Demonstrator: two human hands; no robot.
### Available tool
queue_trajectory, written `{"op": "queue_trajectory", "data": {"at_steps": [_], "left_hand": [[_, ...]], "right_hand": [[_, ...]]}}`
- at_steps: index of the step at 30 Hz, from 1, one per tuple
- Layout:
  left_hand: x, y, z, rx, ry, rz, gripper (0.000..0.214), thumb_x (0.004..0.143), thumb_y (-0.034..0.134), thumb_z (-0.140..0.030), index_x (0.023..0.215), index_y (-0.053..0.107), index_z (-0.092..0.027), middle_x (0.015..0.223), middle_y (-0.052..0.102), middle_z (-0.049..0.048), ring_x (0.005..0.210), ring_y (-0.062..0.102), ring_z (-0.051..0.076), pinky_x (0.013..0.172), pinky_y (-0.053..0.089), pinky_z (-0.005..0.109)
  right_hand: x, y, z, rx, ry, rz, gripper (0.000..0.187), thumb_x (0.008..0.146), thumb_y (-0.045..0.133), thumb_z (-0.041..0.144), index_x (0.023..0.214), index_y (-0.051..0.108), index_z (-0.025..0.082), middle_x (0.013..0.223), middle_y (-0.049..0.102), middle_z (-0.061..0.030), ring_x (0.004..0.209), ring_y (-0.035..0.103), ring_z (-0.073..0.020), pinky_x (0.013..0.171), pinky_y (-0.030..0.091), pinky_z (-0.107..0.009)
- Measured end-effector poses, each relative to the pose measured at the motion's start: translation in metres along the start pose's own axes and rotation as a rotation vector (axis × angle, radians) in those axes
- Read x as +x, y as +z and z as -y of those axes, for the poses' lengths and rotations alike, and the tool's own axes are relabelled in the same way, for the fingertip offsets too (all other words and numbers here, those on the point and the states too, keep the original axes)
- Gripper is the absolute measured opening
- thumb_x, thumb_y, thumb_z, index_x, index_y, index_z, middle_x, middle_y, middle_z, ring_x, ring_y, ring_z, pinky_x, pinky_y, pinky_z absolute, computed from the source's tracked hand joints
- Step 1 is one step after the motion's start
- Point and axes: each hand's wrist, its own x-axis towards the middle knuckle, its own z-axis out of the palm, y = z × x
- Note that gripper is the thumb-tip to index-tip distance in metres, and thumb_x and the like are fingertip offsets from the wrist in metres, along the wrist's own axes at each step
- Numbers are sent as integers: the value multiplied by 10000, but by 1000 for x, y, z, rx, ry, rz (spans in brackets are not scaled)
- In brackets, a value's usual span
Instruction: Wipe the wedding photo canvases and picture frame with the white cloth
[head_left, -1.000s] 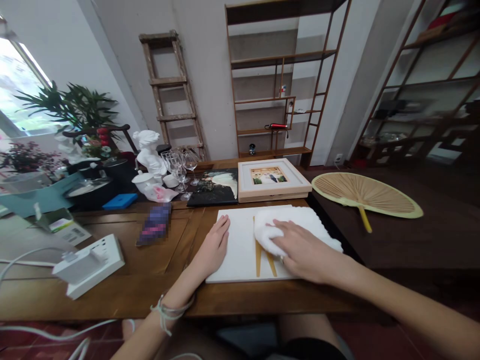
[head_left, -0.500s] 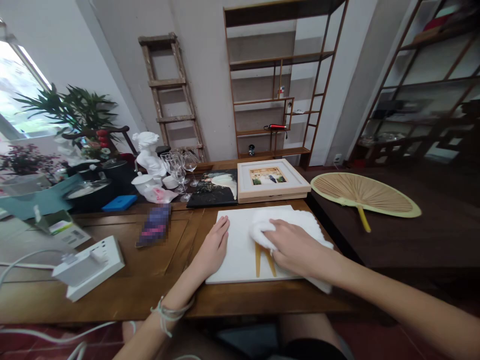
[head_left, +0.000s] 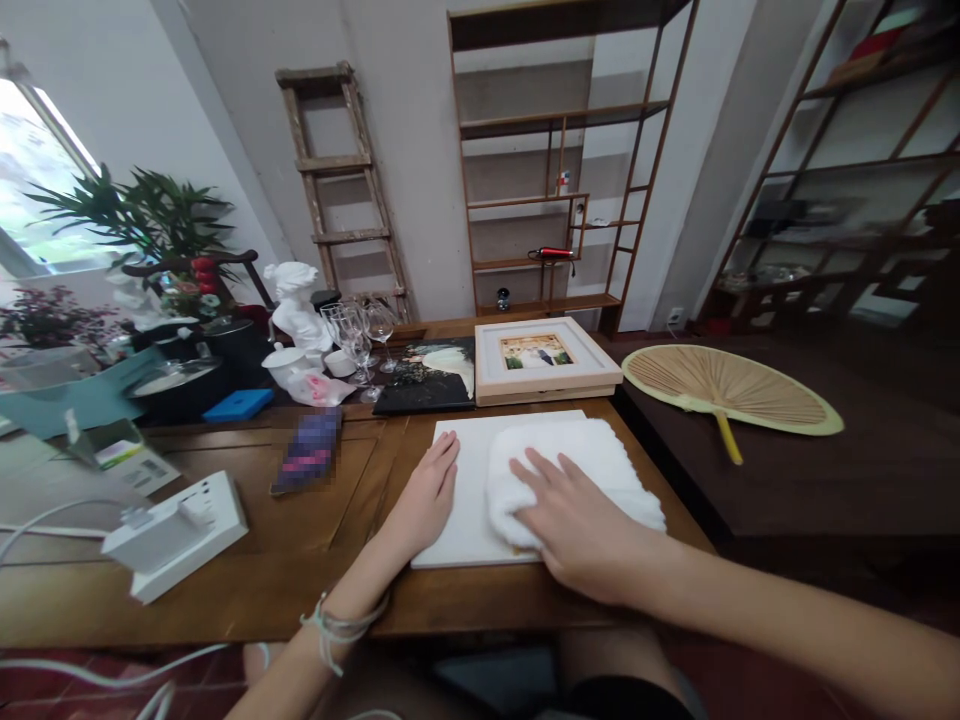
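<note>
A white board lies flat on the wooden table in front of me. My left hand rests open and flat on the board's left edge. A white cloth is spread over the right part of the board. My right hand lies on the cloth, palm down, fingers stretched out and apart. The cloth now hides most of the yellow strips on the board.
Behind the board stand a framed photo and a dark picture. Wine glasses, a white bust and pots crowd the back left. A white power strip with cables sits at left. A straw fan lies at right.
My right hand has slid the cloth left and toward me across the board, going from a bunched grip to flat fingers. The cloth now covers the yellow strips. My left hand has stayed put.
</note>
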Motion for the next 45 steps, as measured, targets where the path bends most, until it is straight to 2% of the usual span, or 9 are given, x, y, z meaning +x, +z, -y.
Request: {"op": "queue_trajectory", "data": {"at_steps": [5, 9, 14, 19, 24, 27, 32, 37, 45], "left_hand": [[0, -1, 0, 4, 2, 9, 443, 890, 301, -226, 1283, 450, -87, 1407, 374, 140, 1322, 299, 215, 1096, 235, 430], [0, -1, 0, -20, 8, -6, 429, 885, 321, -219, 1276, 463, -116, 1402, 387, 123, 1319, 306, 220, 1093, 238, 439], [-1, 0, 0, -64, -17, -12, 430, 873, 338, -217, 1257, 481, -85, 1395, 392, 145, 1313, 318, 230, 1092, 241, 426], [0, -2, -3, -63, -10, 0, 422, 883, 322, -213, 1244, 490, -76, 1400, 386, 146, 1320, 306, 223, 1098, 231, 406], [1, -6, -8, -73, 27, -1, 397, 891, 312, -199, 1232, 506, -136, 1402, 393, 108, 1318, 314, 213, 1093, 244, 416], [0, -4, -3, -69, 17, 2, 433, 863, 336, -167, 1277, 458, -132, 1402, 390, 116, 1322, 303, 216, 1095, 242, 423], [-1, 0, 6, -90, 32, -7, 438, 858, 352, -189, 1280, 461, -144, 1404, 390, 104, 1319, 308, 211, 1091, 259, 419], [0, -1, 3, -56, 8, 18, 439, 879, 324, -212, 1288, 449, -113, 1413, 368, 120, 1324, 295, 213, 1093, 245, 434], [-1, 0, 7, -91, 30, -7, 435, 871, 345, -207, 1288, 453, -147, 1410, 381, 104, 1320, 305, 215, 1087, 259, 423]], "right_hand": [[-30, 3, 23, 70, -109, 9, 248, 736, 531, 249, 923, 654, 143, 1391, 331, -211, 1279, 226, -418, 972, 231, -600], [-31, -4, 25, 121, -126, 27, 277, 734, 519, 233, 963, 643, 138, 1364, 378, -210, 1264, 274, -404, 972, 263, -577], [1, -16, 4, 95, -67, 0, 305, 735, 449, 144, 996, 609, 142, 1261, 497, -176, 1210, 381, -339, 923, 363, -493], [51, -17, -14, -49, 20, -18, 281, 748, 433, 138, 978, 595, 139, 972, 622, -151, 977, 535, -299, 732, 460, -399], [79, -12, -14, -80, 47, -27, 291, 746, 426, 112, 973, 607, 125, 984, 611, -177, 953, 531, -322, 721, 449, -452], [72, -7, -3, -104, 17, -33, 326, 738, 424, 82, 1002, 614, 107, 1095, 565, -222, 1041, 486, -358, 789, 401, -544], [30, 6, 30, -105, -153, -25, 268, 756, 482, 173, 951, 656, 112, 1290, 420, -272, 1178, 354, -465, 854, 288, -658], [-2, 9, 50, -62, -261, -93, 234, 783, 470, 214, 898, 660, 141, 1312, 414, -242, 1183, 345, -485, 862, 266, -686], [33, -17, 21, -40, -122, 52, 263, 740, 478, 135, 952, 633, 131, 1146, 551, -211, 1082, 479, -370, 817, 410, -536]]}}
